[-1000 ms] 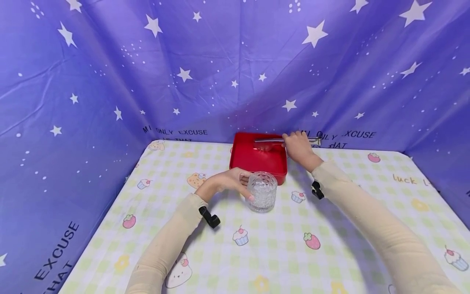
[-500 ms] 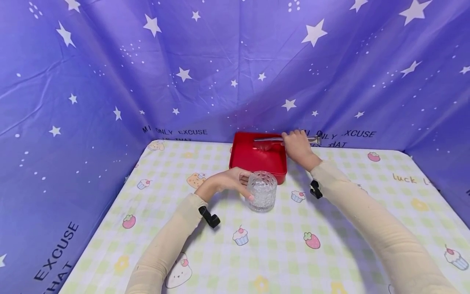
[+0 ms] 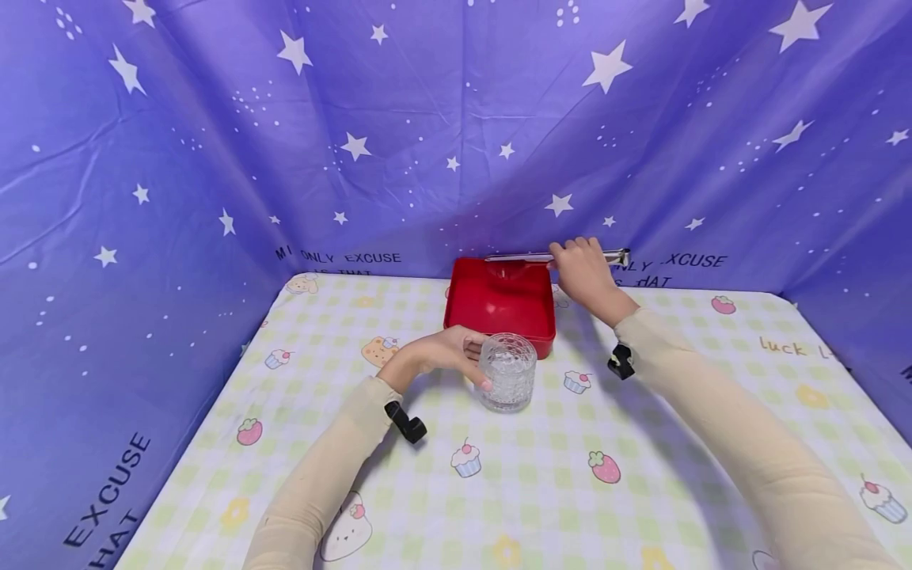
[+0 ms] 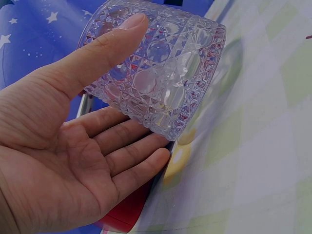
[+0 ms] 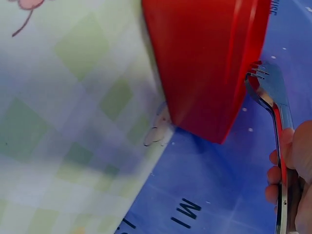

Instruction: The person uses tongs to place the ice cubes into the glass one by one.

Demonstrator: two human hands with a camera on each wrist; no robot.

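Observation:
My left hand (image 3: 449, 350) holds a clear cut-glass tumbler (image 3: 508, 372) at its left side, in front of the red tray. In the left wrist view the thumb lies across the patterned glass (image 4: 161, 58), with the fingers on its other side. My right hand (image 3: 584, 273) grips metal food tongs (image 3: 518, 257) around the middle, over the tray's far right corner. The right wrist view shows a forked end on the tongs (image 5: 275, 97), beside the red wall; nothing is visible between their ends. Their handle end (image 3: 617, 256) sticks out to the right of the hand.
The red square tray (image 3: 499, 305) stands at the far edge of the table, close to the purple star-printed curtain (image 3: 399, 174). A checked tablecloth (image 3: 541, 491) with printed cupcakes and strawberries covers the table. Black straps (image 3: 406, 422) circle both wrists.
My right hand has risen slightly and lifted the tongs from inside the tray up toward its back rim. The left hand and the tumbler have stayed in place.

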